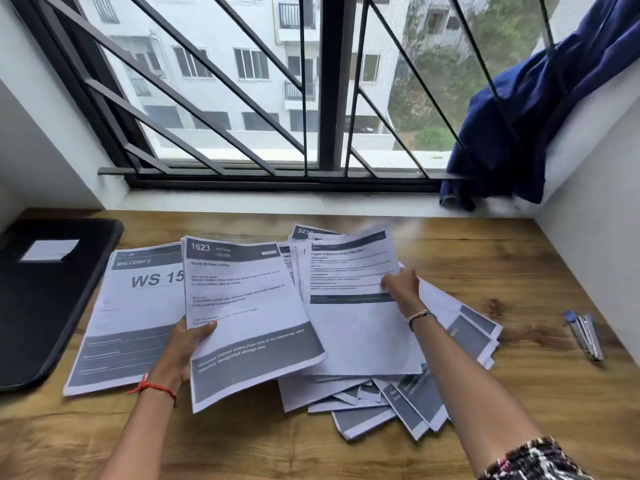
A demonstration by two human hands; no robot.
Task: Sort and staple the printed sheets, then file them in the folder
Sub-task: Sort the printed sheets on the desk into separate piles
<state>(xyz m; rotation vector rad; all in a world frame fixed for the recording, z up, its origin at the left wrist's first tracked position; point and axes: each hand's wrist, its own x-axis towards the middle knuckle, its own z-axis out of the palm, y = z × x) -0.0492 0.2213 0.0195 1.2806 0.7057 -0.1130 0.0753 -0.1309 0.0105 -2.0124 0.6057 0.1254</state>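
Sorting step: my left hand [187,344] pinches the kitchen sheet [249,306], and my right hand [401,285] pinches a second sheet [346,271] above the pile [415,403]. The folder [45,306] lies left of both hands and the stapler [585,337] lies right. Next I'd compare their headings.

Black folder [52,299], grey-banded white sheets [249,306]

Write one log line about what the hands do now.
step: sorting | left hand: holds sheet 1623 | right hand: holds another sheet | stapler: untouched

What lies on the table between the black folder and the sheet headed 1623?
The head view shows a flat sheet marked WS 15 between the black folder and the 1623 sheet.
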